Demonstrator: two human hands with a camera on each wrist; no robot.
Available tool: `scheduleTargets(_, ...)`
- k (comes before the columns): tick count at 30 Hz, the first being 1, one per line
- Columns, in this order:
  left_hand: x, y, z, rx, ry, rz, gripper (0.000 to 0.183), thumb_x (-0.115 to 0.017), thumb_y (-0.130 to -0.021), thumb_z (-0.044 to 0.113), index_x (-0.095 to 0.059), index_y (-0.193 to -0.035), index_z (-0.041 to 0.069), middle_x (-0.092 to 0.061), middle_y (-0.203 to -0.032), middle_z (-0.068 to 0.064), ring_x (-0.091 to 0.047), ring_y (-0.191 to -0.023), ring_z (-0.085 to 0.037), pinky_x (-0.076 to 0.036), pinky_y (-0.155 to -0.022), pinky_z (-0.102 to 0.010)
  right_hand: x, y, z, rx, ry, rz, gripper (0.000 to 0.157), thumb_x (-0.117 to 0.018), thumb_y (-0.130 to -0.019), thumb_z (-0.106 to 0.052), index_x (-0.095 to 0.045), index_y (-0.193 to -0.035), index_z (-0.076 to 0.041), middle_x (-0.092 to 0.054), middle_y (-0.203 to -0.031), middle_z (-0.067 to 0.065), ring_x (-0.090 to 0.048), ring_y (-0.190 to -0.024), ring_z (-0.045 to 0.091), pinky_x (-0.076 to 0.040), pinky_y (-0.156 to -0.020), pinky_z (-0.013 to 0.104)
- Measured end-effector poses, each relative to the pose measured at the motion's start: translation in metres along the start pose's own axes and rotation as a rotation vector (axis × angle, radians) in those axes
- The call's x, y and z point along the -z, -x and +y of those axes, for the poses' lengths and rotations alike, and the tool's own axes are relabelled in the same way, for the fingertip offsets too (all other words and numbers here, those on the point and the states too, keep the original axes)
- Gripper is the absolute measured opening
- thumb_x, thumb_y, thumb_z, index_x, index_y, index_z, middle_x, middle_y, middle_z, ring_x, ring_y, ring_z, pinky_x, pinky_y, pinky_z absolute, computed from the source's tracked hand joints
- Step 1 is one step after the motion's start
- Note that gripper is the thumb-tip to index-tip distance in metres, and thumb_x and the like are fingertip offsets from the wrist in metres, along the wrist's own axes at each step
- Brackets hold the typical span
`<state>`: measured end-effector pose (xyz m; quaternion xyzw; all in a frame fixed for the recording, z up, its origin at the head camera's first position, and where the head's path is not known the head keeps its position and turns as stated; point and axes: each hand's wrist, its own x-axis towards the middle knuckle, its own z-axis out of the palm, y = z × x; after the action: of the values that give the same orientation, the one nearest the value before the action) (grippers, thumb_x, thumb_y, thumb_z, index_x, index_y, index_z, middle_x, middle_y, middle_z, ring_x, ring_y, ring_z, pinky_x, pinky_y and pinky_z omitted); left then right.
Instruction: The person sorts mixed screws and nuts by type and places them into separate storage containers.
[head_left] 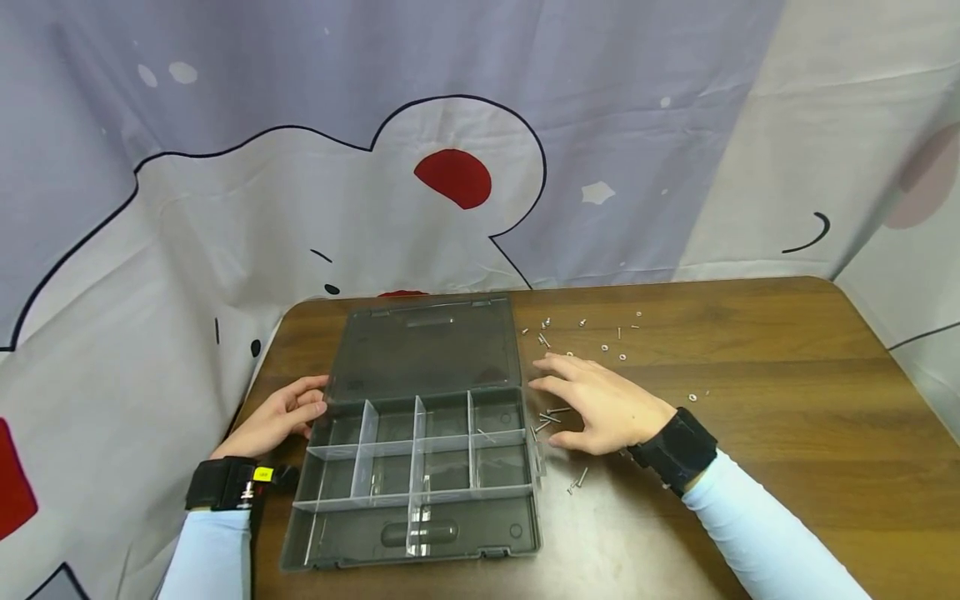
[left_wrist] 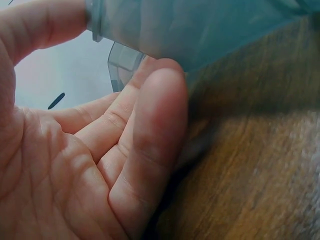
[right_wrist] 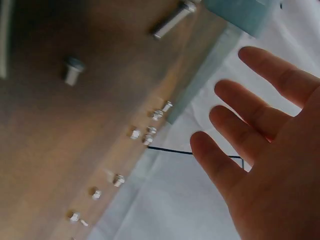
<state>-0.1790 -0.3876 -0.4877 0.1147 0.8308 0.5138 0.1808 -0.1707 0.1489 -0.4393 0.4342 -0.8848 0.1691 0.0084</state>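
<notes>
A grey, see-through compartment box (head_left: 442, 537) lies on the wooden table with its lid (head_left: 423, 350) folded back flat. At its left side, near the hinge, my left hand (head_left: 281, 412) rests with loosely bent fingers against the edge; the left wrist view shows the thumb (left_wrist: 160, 120) beside the plastic wall. My right hand (head_left: 600, 404) hovers palm down just right of the box, fingers spread and holding nothing. Several long screws (head_left: 550, 417) lie under and beside it. One thin screw (head_left: 486, 436) shows inside the box by a divider.
Small screws (head_left: 543, 340) and white nuts (head_left: 622, 357) are scattered behind the right hand. Two more screws (head_left: 577, 481) lie in front of it. One nut (head_left: 692, 397) sits farther right. A patterned cloth (head_left: 637, 150) hangs behind the table (head_left: 795, 450).
</notes>
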Motion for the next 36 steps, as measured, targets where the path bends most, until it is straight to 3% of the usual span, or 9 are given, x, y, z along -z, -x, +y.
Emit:
scheduleTargets(4,0.000,0.000,0.000,-0.006,0.008,0.000,0.060,-0.054,-0.109,0.016,-0.028,-0.157,-0.009,-0.065,-0.110,0.005,-0.063,-0.087,-0.006,-0.060,-0.070,-0.028,-0.012,-0.001,0.004,0.022,0.017,0.028,0.049,-0.084,-0.083,-0.033,-0.071,-0.123,-0.009,-0.062,-0.125,0.006,-0.062,-0.114,0.023,-0.053,-0.102,0.043)
scheduleTargets(9,-0.002,0.001,0.000,-0.034,0.030,0.004,0.058,-0.053,-0.109,0.013,-0.028,-0.155,-0.012,-0.065,-0.107,0.006,-0.063,-0.083,-0.006,-0.059,-0.067,-0.027,-0.024,-0.005,0.007,0.033,0.070,0.069,0.025,-0.085,-0.082,-0.020,-0.075,-0.103,-0.012,-0.059,-0.095,-0.001,-0.058,-0.086,0.014,-0.055,-0.083,0.034)
scheduleTargets(17,-0.003,-0.001,-0.002,-0.039,0.031,0.023,0.057,-0.054,-0.108,0.012,-0.031,-0.155,-0.011,-0.066,-0.106,0.009,-0.064,-0.080,-0.006,-0.059,-0.066,-0.027,-0.030,-0.011,0.006,-0.015,0.062,0.052,0.018,-0.083,-0.078,-0.007,-0.072,-0.091,-0.013,-0.061,-0.087,-0.003,-0.063,-0.081,0.015,-0.057,-0.077,0.034)
scheduleTargets(24,-0.004,-0.003,-0.006,-0.048,0.016,0.052,0.057,-0.056,-0.107,0.013,-0.033,-0.154,-0.010,-0.065,-0.103,0.012,-0.063,-0.076,-0.006,-0.059,-0.063,-0.027,-0.027,-0.010,0.011,-0.102,0.111,0.037,0.023,-0.080,-0.074,-0.007,-0.060,-0.073,-0.019,-0.051,-0.076,-0.008,-0.053,-0.069,0.010,-0.051,-0.068,0.032)
scheduleTargets(36,-0.006,0.000,-0.005,-0.041,-0.009,0.084,0.058,-0.058,-0.107,0.014,-0.034,-0.154,-0.011,-0.065,-0.103,0.010,-0.063,-0.077,-0.006,-0.058,-0.062,-0.027,-0.023,-0.005,0.024,-0.121,0.183,0.051,0.024,-0.077,-0.062,-0.012,-0.056,-0.060,-0.023,-0.049,-0.071,-0.010,-0.056,-0.067,0.015,-0.055,-0.075,0.040)
